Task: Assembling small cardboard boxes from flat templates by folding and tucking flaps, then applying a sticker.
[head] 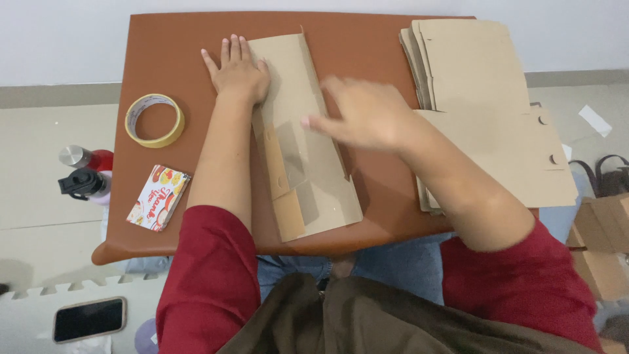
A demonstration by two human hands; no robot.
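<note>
Your left hand [239, 73] lies spread flat, pinning the cardboard sheet [304, 137] to the table [170, 59]; your right hand [363, 115], blurred, fingers loosely extended, presses its fold.

Flat box blank [304, 141] under both bare hands was plain brown cardboard, matt and dry-looking, creased along its folds; same dull cardboard in the stack of blanks [488, 111] at the right. Table top [170, 59] looked like smooth brown leatherette with a faint sheen, and on it lay a roll of cream paper tape [154, 120], matt, and a pack of glossy printed cards [158, 197]. Sleeves [206, 275] were red knit cloth; the bottle [82, 157] on the floor showed shiny metal.
</note>
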